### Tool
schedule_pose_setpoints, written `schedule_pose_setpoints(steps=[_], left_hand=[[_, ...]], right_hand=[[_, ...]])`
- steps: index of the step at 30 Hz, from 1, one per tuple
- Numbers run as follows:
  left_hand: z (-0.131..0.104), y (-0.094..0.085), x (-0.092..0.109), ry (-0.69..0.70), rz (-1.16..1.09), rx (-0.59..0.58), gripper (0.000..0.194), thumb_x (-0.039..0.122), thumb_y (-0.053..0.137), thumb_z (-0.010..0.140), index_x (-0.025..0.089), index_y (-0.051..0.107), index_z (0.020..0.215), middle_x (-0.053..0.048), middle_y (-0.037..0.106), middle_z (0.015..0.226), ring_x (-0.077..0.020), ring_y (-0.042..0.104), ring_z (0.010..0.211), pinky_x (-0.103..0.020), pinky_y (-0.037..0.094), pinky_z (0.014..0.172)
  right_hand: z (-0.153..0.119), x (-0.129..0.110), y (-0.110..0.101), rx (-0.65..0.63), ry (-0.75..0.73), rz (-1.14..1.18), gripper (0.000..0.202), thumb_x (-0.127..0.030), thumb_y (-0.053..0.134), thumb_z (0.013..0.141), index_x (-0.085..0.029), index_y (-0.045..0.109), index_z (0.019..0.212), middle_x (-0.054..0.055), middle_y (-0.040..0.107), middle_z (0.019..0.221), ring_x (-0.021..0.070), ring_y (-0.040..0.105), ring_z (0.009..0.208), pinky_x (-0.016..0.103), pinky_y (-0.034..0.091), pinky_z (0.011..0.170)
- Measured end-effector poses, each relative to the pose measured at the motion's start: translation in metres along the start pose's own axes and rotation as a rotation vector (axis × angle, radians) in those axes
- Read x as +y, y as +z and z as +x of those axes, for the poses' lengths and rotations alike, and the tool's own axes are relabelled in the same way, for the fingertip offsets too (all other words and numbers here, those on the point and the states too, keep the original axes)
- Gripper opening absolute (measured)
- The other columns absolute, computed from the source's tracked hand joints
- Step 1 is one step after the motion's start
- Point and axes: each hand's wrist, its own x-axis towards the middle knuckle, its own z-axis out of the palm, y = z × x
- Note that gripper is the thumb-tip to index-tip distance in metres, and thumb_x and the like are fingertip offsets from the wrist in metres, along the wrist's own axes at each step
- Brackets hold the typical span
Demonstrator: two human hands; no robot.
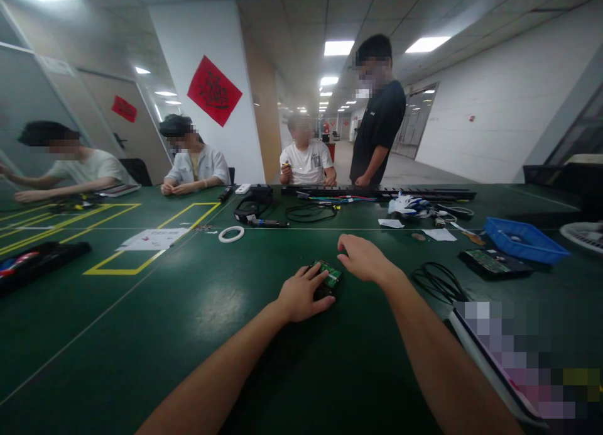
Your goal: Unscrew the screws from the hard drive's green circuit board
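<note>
A small hard-drive-like unit with a green circuit board (333, 273) on a black body lies on the green table in front of me. My left hand (304, 293) holds it down, fingers spread over its left part and the thumb along its near edge. Part of the unit is hidden under these fingers. Just beyond its right side, my right hand (365, 258) hovers above the table with bent fingers, thumb and index finger close together. Whatever may be between those fingertips is too small to make out.
To the right are a similar black unit (494, 263), a blue tray (525, 240) and a coiled black cable (438, 281). Ahead lie a tape roll (231, 234), a screwdriver-like tool (268, 223) and a long black rail (377, 192). Several people are around the table.
</note>
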Motion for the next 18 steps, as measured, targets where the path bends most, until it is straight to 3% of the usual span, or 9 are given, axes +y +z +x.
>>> schedule_pose_setpoints(steps=[2, 8, 13, 18], left_hand=[[0.0, -0.001, 0.0, 0.012, -0.001, 0.008, 0.082, 0.078, 0.04, 0.085, 0.034, 0.032, 0.153, 0.0, 0.026, 0.162, -0.0375, 0.03, 0.144, -0.052, 0.034, 0.113], [0.0, 0.001, -0.001, 0.012, -0.003, 0.005, 0.082, 0.078, 0.04, 0.085, 0.033, 0.034, 0.153, -0.001, 0.026, 0.162, -0.038, 0.029, 0.144, -0.053, 0.033, 0.114], [0.001, 0.002, -0.001, 0.008, -0.009, 0.009, 0.082, 0.079, 0.041, 0.084, 0.034, 0.034, 0.153, 0.0, 0.026, 0.162, -0.0381, 0.029, 0.144, -0.053, 0.033, 0.113], [0.0, -0.001, -0.001, 0.017, -0.019, -0.006, 0.084, 0.08, 0.04, 0.084, 0.034, 0.032, 0.154, -0.001, 0.024, 0.163, -0.0389, 0.029, 0.144, -0.054, 0.034, 0.113]], right_hand=[[0.0, 0.001, 0.0, 0.009, 0.013, -0.022, 0.014, -0.025, 0.06, 0.087, -0.02, 0.057, 0.099, 0.01, 0.065, 0.1, 0.0233, 0.062, 0.091, 0.032, 0.042, 0.078], [-0.002, 0.003, -0.002, -0.029, -0.099, 0.012, 0.02, -0.014, 0.061, 0.081, -0.02, 0.056, 0.099, 0.008, 0.064, 0.103, 0.0201, 0.061, 0.091, 0.029, 0.042, 0.08], [-0.002, -0.002, 0.0, -0.018, -0.044, -0.022, 0.017, -0.021, 0.061, 0.085, -0.02, 0.056, 0.101, 0.009, 0.064, 0.105, 0.0229, 0.062, 0.092, 0.031, 0.041, 0.076], [-0.002, -0.01, -0.002, -0.051, -0.026, -0.021, 0.023, -0.013, 0.056, 0.083, -0.02, 0.056, 0.105, 0.009, 0.062, 0.109, 0.021, 0.062, 0.086, 0.031, 0.04, 0.073]])
